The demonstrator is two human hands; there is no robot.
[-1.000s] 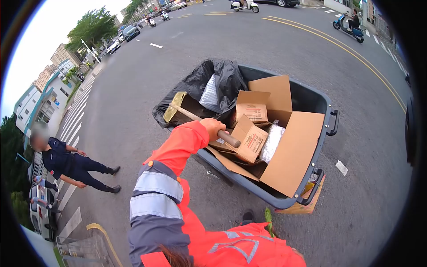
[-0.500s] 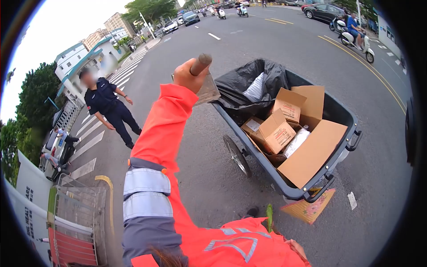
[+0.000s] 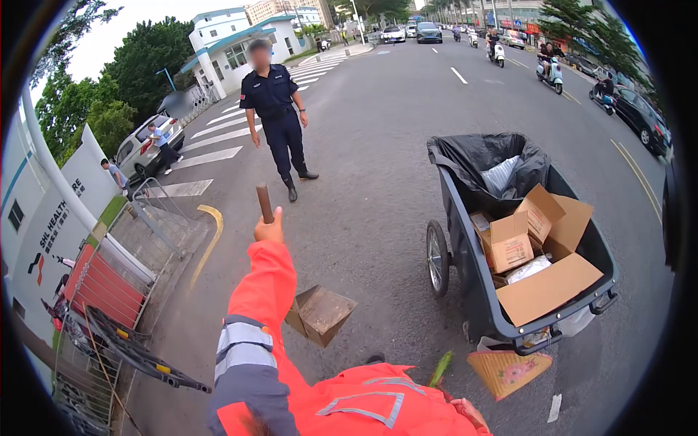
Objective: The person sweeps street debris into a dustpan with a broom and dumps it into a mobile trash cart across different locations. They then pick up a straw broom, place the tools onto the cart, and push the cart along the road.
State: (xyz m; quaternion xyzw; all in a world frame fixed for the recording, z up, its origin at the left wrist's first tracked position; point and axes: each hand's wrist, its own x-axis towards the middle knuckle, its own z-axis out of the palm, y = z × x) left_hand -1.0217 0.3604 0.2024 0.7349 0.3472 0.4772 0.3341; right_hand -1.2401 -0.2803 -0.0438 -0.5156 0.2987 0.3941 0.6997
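Observation:
My left hand (image 3: 270, 230), in an orange sleeve, is closed around the brown handle (image 3: 264, 204) of a long-handled dustpan. The worn metal dustpan (image 3: 325, 314) hangs low over the road, beside my forearm. My right hand (image 3: 471, 414) shows only in part at the lower edge, by my orange jacket. Its fingers look curled, and what they hold is hidden. A green, bristly tip (image 3: 440, 368) sticks out near it. To the right stands a dark wheeled cart (image 3: 474, 256) holding opened cardboard boxes (image 3: 512, 243) and a black plastic bag (image 3: 465, 154).
A person in dark uniform (image 3: 276, 109) stands ahead on the left. A woven straw item (image 3: 507, 372) hangs from the cart's near end. Metal railings (image 3: 156, 225) and a bicycle wheel (image 3: 149, 352) are on the left. Scooters (image 3: 550, 73) and cars (image 3: 429, 33) are on the road.
My left hand has moved left and down, away from the cart, and the dustpan now hangs apart from it. My view has turned left; the uniformed person appears nearer the middle.

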